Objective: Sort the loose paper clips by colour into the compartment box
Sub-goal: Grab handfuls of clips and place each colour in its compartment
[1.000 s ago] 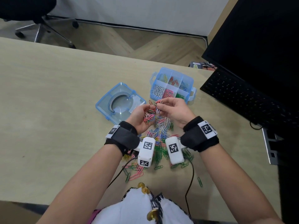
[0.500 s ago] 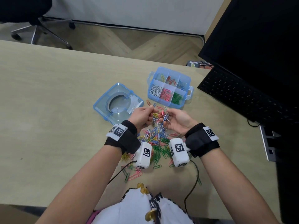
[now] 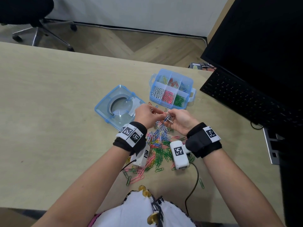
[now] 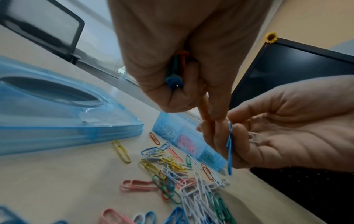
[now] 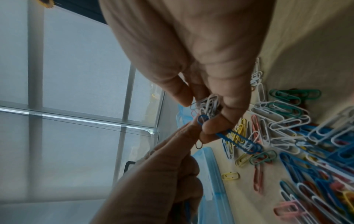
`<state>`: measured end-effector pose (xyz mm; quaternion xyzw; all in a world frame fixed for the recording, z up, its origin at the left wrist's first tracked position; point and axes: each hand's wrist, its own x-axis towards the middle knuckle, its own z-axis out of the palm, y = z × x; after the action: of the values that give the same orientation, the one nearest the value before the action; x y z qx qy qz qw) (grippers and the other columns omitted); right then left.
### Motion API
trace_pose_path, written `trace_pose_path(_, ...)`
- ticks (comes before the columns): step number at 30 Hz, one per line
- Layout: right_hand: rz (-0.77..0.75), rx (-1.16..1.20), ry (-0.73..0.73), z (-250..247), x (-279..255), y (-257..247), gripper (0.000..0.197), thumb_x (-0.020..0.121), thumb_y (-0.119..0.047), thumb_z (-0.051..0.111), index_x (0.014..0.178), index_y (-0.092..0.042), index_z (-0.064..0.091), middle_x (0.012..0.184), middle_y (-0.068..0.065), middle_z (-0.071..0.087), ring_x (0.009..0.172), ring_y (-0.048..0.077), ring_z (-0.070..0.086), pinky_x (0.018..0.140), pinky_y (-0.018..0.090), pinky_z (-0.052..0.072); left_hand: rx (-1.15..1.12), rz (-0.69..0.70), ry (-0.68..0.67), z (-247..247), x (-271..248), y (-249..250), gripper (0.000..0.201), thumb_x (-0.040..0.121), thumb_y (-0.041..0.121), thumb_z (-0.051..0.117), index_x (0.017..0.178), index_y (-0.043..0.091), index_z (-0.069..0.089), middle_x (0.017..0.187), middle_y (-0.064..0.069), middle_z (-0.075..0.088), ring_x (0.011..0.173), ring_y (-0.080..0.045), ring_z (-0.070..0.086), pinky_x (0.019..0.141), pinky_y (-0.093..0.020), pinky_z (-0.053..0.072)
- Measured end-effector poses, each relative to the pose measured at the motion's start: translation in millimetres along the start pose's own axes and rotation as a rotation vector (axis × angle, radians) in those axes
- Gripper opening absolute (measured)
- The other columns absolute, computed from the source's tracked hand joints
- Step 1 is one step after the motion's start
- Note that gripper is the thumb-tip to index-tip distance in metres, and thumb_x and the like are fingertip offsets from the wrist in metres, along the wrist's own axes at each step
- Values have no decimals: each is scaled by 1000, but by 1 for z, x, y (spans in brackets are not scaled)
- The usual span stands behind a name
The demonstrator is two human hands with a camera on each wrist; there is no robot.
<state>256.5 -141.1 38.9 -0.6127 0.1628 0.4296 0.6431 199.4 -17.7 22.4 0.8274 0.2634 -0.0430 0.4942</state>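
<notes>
The blue compartment box (image 3: 191,81) stands open past my hands, with white, pink, green, red, yellow and blue clips in separate cells. Loose mixed clips (image 3: 159,145) lie heaped between my wrists. My left hand (image 3: 156,112) grips a bundle of coloured clips (image 4: 175,72) in its fist and pinches an orange clip (image 4: 205,109) at its fingertips. My right hand (image 3: 168,119), palm up, pinches a bunch of white clips (image 5: 208,106) and a blue clip (image 5: 238,140). The fingertips of both hands meet above the far end of the pile.
The box's blue lid (image 3: 105,110) lies upside down left of my hands. A black keyboard (image 3: 246,99) and a monitor (image 3: 262,38) fill the right side. A cable (image 3: 195,182) runs over the near table edge. An office chair (image 3: 32,17) stands beyond the table.
My right hand has drawn back a little from the box and turned palm up with its clips. The left hand stays in place, its fingers now meeting the right's.
</notes>
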Motion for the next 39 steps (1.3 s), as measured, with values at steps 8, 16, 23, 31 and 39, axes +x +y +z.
trace_pose_path(8,27,89,-43,-3,-1,-3,24,99,-6,37,95,8,57,87,16,62,69,22,60,55,21,52,-361,-147,-104,-9,1,-12,13,85,28,71,81,16,73,57,-1,61,39,-8,31,41,-20,27)
trace_pose_path(16,11,339,-127,-5,-7,-15,19,93,1,41,99,5,58,86,12,63,69,14,62,60,16,52,-795,-565,-366,-10,0,-14,30,102,18,44,72,16,44,62,3,34,39,-2,32,36,-11,27)
trace_pose_path(23,-67,328,-117,5,-6,-8,22,88,14,41,96,3,58,84,11,61,69,15,63,62,15,54,-1041,-708,-534,-3,-4,3,24,102,16,33,84,15,48,67,0,46,48,-4,39,39,-11,28)
trace_pose_path(31,-149,274,-140,3,-5,-7,23,91,16,40,95,3,58,83,11,63,64,12,68,66,16,54,-1129,-658,-568,-11,-7,-4,20,103,19,37,93,19,53,74,0,48,45,0,40,39,-7,31)
trace_pose_path(39,-131,286,-194,-12,-5,-13,19,95,2,43,101,8,60,93,17,69,87,23,69,77,27,58,-1149,-615,-611,-26,-5,-8,19,102,19,39,93,9,52,72,2,47,47,0,36,38,-9,31)
